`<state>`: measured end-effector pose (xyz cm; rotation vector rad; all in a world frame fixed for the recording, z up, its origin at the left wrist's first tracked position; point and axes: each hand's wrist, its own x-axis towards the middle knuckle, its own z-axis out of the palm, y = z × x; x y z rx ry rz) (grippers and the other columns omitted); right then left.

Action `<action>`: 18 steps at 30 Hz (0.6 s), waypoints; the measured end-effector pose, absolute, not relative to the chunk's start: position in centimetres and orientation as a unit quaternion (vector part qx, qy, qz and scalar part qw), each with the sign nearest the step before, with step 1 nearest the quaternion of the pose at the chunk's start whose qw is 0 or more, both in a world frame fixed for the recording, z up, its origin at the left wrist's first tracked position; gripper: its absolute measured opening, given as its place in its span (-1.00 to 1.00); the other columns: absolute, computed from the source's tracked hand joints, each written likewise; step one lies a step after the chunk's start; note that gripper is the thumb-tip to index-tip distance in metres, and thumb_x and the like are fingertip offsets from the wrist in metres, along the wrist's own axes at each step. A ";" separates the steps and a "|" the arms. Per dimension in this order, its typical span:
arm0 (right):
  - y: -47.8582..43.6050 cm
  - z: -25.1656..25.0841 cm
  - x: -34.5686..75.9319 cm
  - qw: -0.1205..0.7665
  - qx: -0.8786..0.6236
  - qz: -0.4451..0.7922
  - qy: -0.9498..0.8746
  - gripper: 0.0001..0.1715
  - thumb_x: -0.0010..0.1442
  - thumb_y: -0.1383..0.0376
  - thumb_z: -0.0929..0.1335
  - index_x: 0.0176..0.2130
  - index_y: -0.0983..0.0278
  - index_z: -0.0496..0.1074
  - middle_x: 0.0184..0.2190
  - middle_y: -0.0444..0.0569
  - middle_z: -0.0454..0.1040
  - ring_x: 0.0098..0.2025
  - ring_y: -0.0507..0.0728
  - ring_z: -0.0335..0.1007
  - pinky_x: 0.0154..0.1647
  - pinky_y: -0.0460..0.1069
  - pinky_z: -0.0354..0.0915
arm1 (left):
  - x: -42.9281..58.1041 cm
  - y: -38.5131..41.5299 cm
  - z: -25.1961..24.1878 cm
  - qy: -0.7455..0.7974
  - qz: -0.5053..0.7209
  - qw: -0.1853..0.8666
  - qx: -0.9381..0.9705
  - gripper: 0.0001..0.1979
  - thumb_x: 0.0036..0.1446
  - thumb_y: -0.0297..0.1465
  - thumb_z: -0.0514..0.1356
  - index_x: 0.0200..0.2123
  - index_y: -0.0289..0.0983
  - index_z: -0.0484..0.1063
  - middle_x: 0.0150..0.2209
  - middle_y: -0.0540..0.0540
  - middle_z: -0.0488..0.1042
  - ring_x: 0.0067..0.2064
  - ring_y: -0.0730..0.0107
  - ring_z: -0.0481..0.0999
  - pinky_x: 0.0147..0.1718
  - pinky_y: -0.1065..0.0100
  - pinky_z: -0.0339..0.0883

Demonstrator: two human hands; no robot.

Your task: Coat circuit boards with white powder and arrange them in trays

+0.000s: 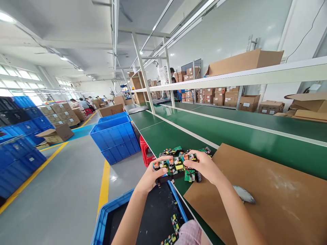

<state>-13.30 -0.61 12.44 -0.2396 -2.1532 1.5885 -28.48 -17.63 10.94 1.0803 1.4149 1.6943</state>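
Observation:
Between both hands I hold a strip of circuit boards (176, 165) studded with orange, yellow and black parts. My left hand (150, 175) grips its left end, thumb in front and fingers behind. At the right end, my right hand (201, 165) pinches it the same way. Behind and under the strip, a heap of loose circuit boards (190, 176) lies on the green bench, partly hidden by the strip and hands. Below my left arm stands a blue-rimmed bin (100, 217) with a black inside; more small boards (175, 223) lie in it.
A brown cardboard sheet (281, 197) covers the right of the green bench (163, 134), with a grey-white, fish-shaped object (244, 194) on it. A red stool (145, 151) and blue crates (116, 137) stand left of the bench. A white shelf (230, 79) runs above.

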 end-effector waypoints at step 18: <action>-3.6 12.0 -15.4 0.314 -0.135 0.460 -0.819 -0.81 0.13 0.24 0.34 -0.28 0.22 0.22 -0.42 -0.10 0.43 -0.37 0.14 0.38 -0.40 -0.07 0.21 | -27.9 -17.8 11.1 0.596 0.699 0.256 0.299 -0.44 -0.11 -0.27 0.36 -0.01 -0.36 0.42 -0.17 -0.20 0.55 -0.13 0.11 0.53 -0.08 0.20 0.38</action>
